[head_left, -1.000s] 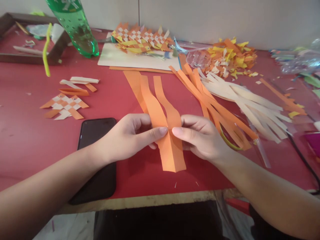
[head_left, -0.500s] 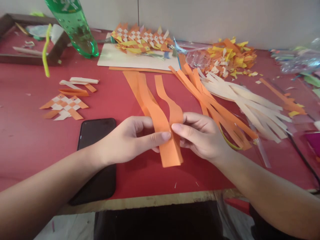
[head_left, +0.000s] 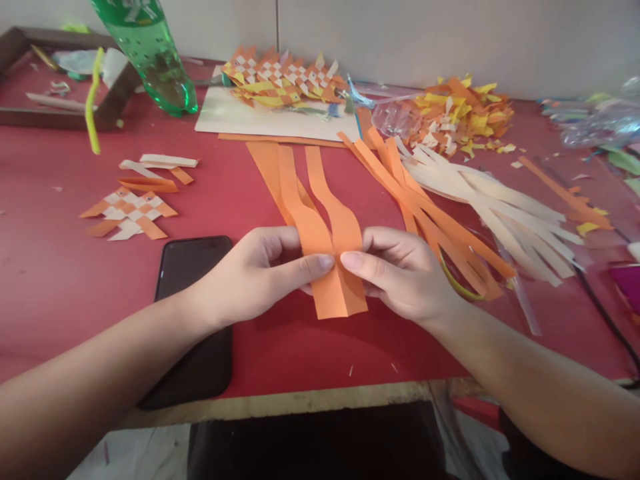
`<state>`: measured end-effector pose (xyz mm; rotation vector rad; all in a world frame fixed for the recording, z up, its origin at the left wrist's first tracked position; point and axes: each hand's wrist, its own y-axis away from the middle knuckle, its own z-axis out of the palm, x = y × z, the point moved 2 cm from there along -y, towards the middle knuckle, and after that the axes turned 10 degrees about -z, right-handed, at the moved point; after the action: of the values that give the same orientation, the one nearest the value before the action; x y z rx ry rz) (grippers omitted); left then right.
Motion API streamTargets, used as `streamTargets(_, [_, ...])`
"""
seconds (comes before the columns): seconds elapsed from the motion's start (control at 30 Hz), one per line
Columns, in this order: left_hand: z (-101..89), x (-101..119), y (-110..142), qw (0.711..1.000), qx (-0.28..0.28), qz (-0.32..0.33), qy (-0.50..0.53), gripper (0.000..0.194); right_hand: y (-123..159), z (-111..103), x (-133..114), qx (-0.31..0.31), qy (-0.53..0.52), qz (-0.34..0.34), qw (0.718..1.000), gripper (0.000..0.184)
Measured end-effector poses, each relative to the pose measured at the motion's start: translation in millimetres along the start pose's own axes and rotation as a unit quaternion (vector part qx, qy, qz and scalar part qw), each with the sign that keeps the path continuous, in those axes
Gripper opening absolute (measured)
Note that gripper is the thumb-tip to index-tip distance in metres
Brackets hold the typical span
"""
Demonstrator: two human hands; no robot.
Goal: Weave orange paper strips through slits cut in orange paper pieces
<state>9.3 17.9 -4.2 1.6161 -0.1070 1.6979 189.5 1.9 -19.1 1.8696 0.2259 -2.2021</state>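
Observation:
An orange paper strip is pinched between both hands above the table's near side. My left hand grips its left half and my right hand its right half, thumbs on top, other fingers mostly hidden beneath. From the far end the paper is split lengthwise down to the thumbs, and the two halves curve apart. The near end is still joined along a crease. Another orange strip lies partly under the left half. Beside my left wrist is a black phone.
A woven paper fish shape lies left. Loose orange strips and cream strips spread to the right. Behind stand a green bottle, woven pieces on a white sheet, and a pile of paper scraps.
Both thumbs now sit nearly level, closer to the middle crease. The strip's near end has tipped up and opened flatter, and the right half has shifted slightly left.

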Motion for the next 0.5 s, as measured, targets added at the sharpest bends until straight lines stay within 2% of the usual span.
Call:
streamTargets(0.13, [-1.7,-0.7,-0.6,1.0,0.008,0.005,0.003,0.022,0.1,-2.7,2.0,0.017,0.009,-0.011,1.0,0.034])
streamTargets(0.3, [2.1,2.4,2.2,0.997,-0.065,-0.015,-0.03,0.02,0.0,-3.5,1.5,0.026,0.013,-0.009,1.0,0.035])
streamTargets(0.43, [2.1,3.2,2.6,0.998,-0.045,-0.012,-0.038,0.009,0.4,-4.1,1.2,0.009,-0.016,0.019,1.0,0.038])
streamTargets(0.5, [0.9,2.9,2.2,0.999,-0.037,0.0,-0.036,0.011,0.9,-3.8,1.2,-0.014,-0.014,0.031,0.999,0.039])
